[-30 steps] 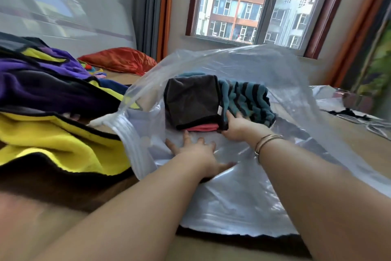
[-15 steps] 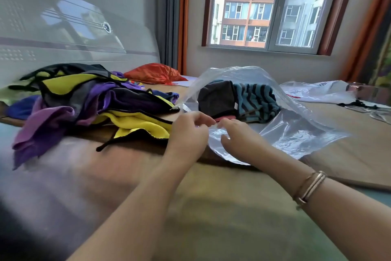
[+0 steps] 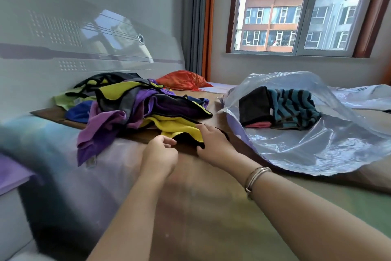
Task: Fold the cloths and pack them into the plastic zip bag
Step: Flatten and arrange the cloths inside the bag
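A clear plastic zip bag (image 3: 306,150) lies open on the bed at the right. Inside it sit a folded black cloth (image 3: 254,106), a teal striped cloth (image 3: 294,106) and a pink cloth (image 3: 258,124) underneath. To the left is a loose pile of cloths (image 3: 135,108) in purple, black, blue and green. A yellow cloth with a black edge (image 3: 175,126) lies at the pile's near side. My right hand (image 3: 213,142) pinches its black edge, fingers on top and thumb below. My left hand (image 3: 160,152) hovers just left of that edge, loosely curled and holding nothing.
An orange cushion (image 3: 182,79) lies behind the pile by the curtain. Another plastic bag (image 3: 359,97) sits at the far right. The grey headboard (image 3: 84,27) stands along the left, close to the pile. Bare mattress stretches in front of my arms.
Both hands have left the zip bag's mouth and moved left to the pile. My right hand has taken hold of the yellow cloth's edge. The bag now lies by itself.
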A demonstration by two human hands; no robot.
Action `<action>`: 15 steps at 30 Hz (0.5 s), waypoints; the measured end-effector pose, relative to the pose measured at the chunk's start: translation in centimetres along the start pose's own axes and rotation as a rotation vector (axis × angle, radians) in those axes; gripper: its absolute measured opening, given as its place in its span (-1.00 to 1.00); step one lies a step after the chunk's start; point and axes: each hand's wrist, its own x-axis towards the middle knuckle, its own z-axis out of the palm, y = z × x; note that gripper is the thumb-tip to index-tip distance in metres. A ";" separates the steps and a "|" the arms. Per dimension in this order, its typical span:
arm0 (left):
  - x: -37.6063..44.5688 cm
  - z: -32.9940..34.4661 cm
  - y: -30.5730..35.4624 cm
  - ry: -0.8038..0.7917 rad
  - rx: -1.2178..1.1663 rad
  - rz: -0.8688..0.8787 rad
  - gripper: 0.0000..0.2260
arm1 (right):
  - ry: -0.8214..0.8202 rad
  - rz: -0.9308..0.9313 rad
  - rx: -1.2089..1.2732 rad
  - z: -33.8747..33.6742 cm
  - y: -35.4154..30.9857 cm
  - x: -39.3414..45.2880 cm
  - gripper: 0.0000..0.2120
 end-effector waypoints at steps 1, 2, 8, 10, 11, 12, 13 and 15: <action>0.4 -0.1 -0.1 0.002 0.005 0.005 -0.74 | -0.009 0.021 -0.026 0.6 0.4 0.8 -0.49; 0.7 -0.2 -0.1 0.009 0.002 0.011 -0.74 | -0.004 0.036 -0.060 1.1 0.7 1.3 -0.59; 1.2 0.1 -0.1 -0.019 0.076 0.015 -0.57 | 0.229 0.077 -0.004 0.4 0.7 -0.3 -0.85; 1.1 0.4 -0.2 -0.029 0.192 0.030 -0.43 | 0.327 0.050 0.080 -0.7 0.6 -2.2 -0.84; 1.0 0.5 -0.3 -0.038 0.251 0.039 -0.36 | 0.377 0.022 0.148 -1.4 0.6 -3.4 -0.85; 0.8 0.8 -0.3 -0.058 0.287 0.044 -0.32 | 0.414 -0.005 0.231 -2.1 0.7 -4.7 -0.85; 0.6 1.0 -0.2 -0.089 0.289 0.046 -0.29 | 0.437 -0.024 0.311 -3.0 0.8 -6.0 -0.85; -0.1 1.6 0.1 -0.155 0.239 0.051 -0.27 | 0.474 -0.033 0.413 -5.0 1.1 -8.2 -0.84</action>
